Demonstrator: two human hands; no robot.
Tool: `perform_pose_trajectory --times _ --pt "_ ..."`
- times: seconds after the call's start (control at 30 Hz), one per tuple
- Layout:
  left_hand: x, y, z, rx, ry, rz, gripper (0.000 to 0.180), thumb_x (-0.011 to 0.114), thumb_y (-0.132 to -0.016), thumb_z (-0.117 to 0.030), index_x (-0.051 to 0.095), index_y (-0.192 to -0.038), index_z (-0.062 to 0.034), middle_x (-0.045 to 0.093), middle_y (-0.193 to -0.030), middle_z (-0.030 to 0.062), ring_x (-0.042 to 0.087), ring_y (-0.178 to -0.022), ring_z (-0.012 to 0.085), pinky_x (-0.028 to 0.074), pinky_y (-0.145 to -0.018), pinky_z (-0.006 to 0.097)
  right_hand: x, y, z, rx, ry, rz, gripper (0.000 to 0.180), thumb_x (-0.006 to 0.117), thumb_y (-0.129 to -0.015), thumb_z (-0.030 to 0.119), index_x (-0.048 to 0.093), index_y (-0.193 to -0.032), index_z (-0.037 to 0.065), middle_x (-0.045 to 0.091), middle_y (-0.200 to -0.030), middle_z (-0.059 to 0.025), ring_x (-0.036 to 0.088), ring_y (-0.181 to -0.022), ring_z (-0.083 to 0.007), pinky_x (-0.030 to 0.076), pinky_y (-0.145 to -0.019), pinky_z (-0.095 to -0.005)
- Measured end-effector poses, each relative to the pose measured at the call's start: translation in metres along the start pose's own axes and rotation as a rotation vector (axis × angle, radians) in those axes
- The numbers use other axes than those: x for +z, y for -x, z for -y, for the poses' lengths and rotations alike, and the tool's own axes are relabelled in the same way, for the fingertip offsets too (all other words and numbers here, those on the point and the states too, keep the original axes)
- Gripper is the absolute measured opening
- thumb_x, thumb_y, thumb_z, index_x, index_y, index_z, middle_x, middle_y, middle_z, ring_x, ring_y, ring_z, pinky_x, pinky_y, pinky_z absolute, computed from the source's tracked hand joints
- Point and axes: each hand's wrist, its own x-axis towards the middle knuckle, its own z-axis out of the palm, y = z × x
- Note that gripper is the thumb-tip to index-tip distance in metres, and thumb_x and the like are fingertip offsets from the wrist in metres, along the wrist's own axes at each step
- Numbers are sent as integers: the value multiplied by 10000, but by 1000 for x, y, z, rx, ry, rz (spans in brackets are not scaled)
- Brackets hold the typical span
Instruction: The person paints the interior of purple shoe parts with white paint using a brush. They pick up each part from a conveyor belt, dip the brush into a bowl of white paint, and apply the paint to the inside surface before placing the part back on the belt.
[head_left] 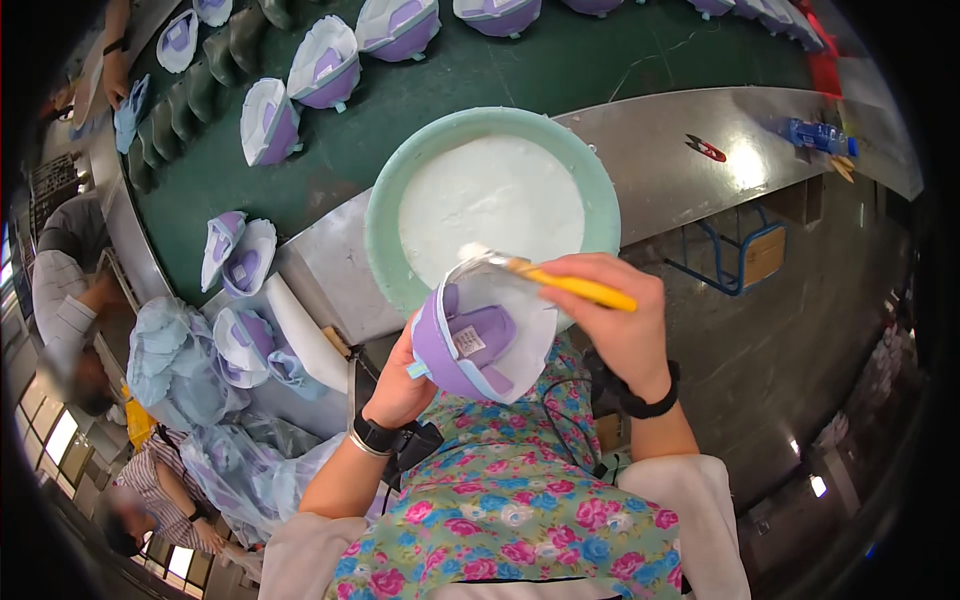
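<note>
The pale green basin [385, 210] of white glue is sitting at the counter's [690, 160] near edge. Below it, the left hand [397, 385] is closing around a purple shoe upper [470, 345] while the right hand [615, 320] is gripping a yellow-handled brush [560, 285] on its rim. Glue may be dripping onto the floral apron [510, 500] if the brush is overloaded.

Green conveyor belt [560, 70], grey floor [800, 330]
</note>
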Motion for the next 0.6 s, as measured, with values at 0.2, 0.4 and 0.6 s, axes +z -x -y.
perform_pose_trajectory --times 0.2,0.4,0.6 --pt "-10 -3 4 204 -52 -144 563 596 -890 -37 373 -1403 -94 494 -1306 24 497 -1163 141 407 -985 298 1 25 -20 366 15 -159 125 754 -754 69 672 -802 -12 662 -672 -60 617 -616 -76 477 -571 -215" --pt "-17 3 -2 323 -304 -313 494 583 -883 18 435 -1347 -67 530 -1227 26 518 -1092 117 432 -929 278 0 44 38 412 -191 8 118 755 -742 68 666 -765 -6 638 -641 -22 570 -591 -45 458 -559 -203" --pt "1 -1 -17 285 128 -331 478 573 -886 -58 409 -1335 -65 506 -1211 45 541 -1048 158 460 -900 326 -3 27 4 208 94 -113 114 744 -722 28 658 -789 -5 654 -698 -53 613 -649 -88 485 -601 -227"
